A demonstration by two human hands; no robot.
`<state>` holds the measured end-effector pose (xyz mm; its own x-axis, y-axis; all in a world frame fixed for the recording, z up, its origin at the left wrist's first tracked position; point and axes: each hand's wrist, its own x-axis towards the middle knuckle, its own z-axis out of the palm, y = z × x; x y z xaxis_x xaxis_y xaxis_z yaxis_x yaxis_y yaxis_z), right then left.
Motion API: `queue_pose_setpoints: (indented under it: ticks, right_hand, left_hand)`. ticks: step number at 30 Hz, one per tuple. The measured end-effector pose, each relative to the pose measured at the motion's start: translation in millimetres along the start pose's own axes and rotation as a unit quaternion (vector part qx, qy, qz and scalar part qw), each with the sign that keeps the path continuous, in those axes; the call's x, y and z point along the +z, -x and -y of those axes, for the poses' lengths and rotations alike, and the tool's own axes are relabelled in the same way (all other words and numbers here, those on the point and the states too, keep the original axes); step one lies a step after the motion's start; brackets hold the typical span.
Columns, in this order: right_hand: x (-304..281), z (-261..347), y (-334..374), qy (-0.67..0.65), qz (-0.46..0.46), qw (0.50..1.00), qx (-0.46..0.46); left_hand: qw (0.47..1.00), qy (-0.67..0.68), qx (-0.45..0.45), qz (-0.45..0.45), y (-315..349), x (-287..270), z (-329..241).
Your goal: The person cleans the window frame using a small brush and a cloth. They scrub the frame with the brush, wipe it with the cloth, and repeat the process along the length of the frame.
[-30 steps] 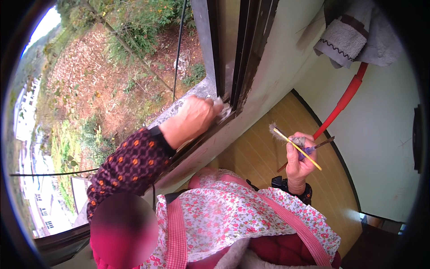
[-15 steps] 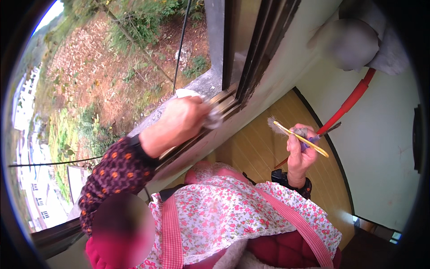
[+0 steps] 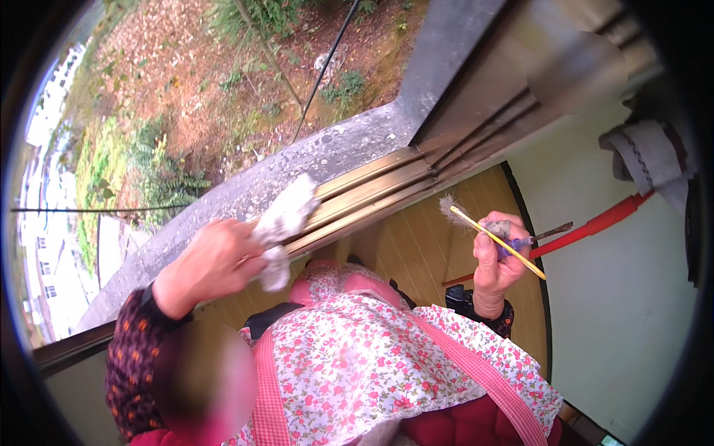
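Note:
A crumpled white cloth is pinched in the fingers of my left hand. It lies over the near part of the brownish metal window track, and part of it hangs past the inner edge. My right hand is raised to the right of the track, closed round a brush with a thin yellow handle and frayed grey bristles. The same hand grips a tool with a purple handle and a dark narrow shaft. Something greyish is bunched between those fingers; I cannot make out what.
Beyond the track runs a rough grey concrete ledge, with a drop to a leafy slope outside. The window frame stands at the far end. A red pole leans near the pale wall, with grey cloth above it.
My left hand has drawn back along the track toward the lower left, bringing the cloth with it. My right hand keeps its hold on the brush and tool. The view has shifted.

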<state>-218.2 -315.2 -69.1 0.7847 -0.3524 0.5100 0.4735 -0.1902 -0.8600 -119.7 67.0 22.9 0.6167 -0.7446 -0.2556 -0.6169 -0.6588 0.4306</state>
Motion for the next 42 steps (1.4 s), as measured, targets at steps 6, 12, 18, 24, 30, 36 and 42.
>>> queue_pose_setpoints:
  ticks: [6,12,18,24,30,36,42]
  right_hand:
    - [-1.1,16.1,-22.4,-0.031,0.100,0.991,0.078]
    - [-2.0,31.4,-51.4,-0.028,0.153,0.982,0.109]
    - [-1.7,29.9,-55.7,0.018,0.185,0.976,0.115]
    - [-6.3,29.3,-53.3,0.067,0.180,0.971,0.144]
    - [-5.1,22.9,-51.1,0.030,0.136,0.976,0.164]
    - [-10.2,23.1,-47.7,0.026,0.117,0.982,0.143]
    - [-24.9,14.1,-30.6,0.037,0.078,0.984,0.155]
  left_hand:
    - [0.965,-0.024,-0.256,-0.043,134.5,17.1,24.8]
    - [0.883,-0.187,-0.402,-0.157,171.1,33.8,35.1]
    - [0.887,0.013,-0.347,-0.303,147.6,51.0,28.7]
    - [0.882,0.092,-0.309,-0.344,129.2,32.3,26.0]
    - [0.918,0.111,-0.139,-0.354,37.8,-16.5,12.8]
    - [0.941,0.226,0.145,-0.208,-109.1,-19.9,-22.1]
    - [0.964,-0.153,0.200,-0.085,-153.6,1.4,6.2]
